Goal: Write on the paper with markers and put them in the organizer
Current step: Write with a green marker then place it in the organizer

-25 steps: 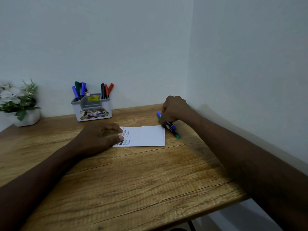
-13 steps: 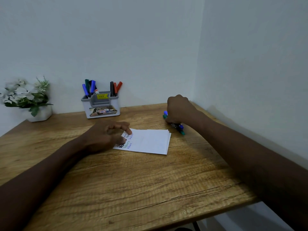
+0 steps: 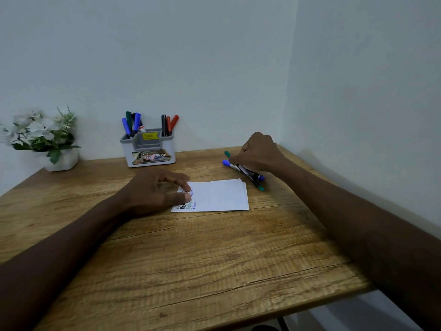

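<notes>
The white sheet of paper [image 3: 222, 198], lettered at its left end, is laid flat mid-table on the wooden table [image 3: 191, 259]. That end is pressed by the left hand [image 3: 155, 189] — fingertips down, nothing grasped. At two o'clock, a bundle of blue- and green-capped markers [image 3: 251, 175] is clasped by the curled right hand [image 3: 259, 152]. At eleven o'clock the grey-and-white plastic organizer [image 3: 149, 151] is set; at ten, a white pot of pale flowers [image 3: 63, 161].

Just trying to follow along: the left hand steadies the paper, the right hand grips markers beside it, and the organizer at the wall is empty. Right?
Not quite. The head view shows the organizer holding several upright markers, not empty. The left hand does steady the paper, and the right hand grips loose markers beside it.
</notes>
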{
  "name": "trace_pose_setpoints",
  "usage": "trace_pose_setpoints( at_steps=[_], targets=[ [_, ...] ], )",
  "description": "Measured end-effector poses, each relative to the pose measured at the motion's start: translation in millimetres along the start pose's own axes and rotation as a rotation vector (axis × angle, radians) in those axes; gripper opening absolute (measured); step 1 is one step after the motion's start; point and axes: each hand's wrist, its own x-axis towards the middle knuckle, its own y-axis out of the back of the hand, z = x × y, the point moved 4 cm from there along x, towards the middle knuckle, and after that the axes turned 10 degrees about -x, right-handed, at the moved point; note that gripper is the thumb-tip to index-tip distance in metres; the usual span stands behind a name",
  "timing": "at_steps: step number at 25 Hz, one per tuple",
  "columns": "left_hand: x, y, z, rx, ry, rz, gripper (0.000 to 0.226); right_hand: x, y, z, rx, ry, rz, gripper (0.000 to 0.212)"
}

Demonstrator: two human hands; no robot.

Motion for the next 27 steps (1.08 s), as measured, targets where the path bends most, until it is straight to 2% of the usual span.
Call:
trace_pose_setpoints(
  at_steps=[2,5,6,9,11,13,16,19,20,22,24,27],
  targets=[
    [-0.7,2.6,3.1,-0.012,-0.021,0.064,0.033,0.1,8.7,-10.3,0.128,0.103,0.043,0.041],
    [-5.6,15.4,11.9,-0.010,-0.135,0.378,0.047,-9.0,7.7,-42.2,0.187,0.232,-0.135,0.030],
    [-6.6,18.4,14.2,0.001,-0.189,0.437,0.052,-12.4,3.9,-54.6,0.176,0.287,-0.201,0.028],
    [-7.7,19.2,16.0,0.082,-0.329,0.456,0.044,-20.4,-11.1,-84.2,0.303,0.394,-0.360,0.027],
    [-10.0,26.8,15.6,0.095,-0.371,0.537,0.026,-24.2,-17.7,-94.1,0.482,0.351,-0.434,0.024],
    [-10.5,33.4,12.8,0.098,-0.333,0.597,0.018,-29.7,-22.9,-98.2,0.751,0.260,-0.537,0.029],
    [-6.7,35.3,8.8,0.057,-0.232,0.609,0.027,-39.9,-34.0,-101.4,1.184,0.095,-0.673,0.050],
    [-6.1,31.6,10.0,-0.008,-0.158,0.594,0.041,-49.0,-40.9,-108.4,1.356,0.089,-0.637,0.080],
    [-6.3,30.5,11.6,-0.038,-0.139,0.590,0.046,-49.9,-41.4,-111.2,1.380,0.100,-0.596,0.083],
    [-5.9,29.3,16.2,-0.101,-0.132,0.580,0.051,-47.8,-42.5,-114.1,1.350,0.086,-0.487,0.073],
    [-6.9,23.2,23.4,-0.093,-0.200,0.507,0.049,-45.2,-45.4,-113.8,1.113,0.075,-0.407,0.061],
    [-7.0,12.6,29.8,0.033,-0.326,0.342,0.041,-43.6,-52.2,-111.0,0.855,0.023,-0.521,0.065]
  ],
)
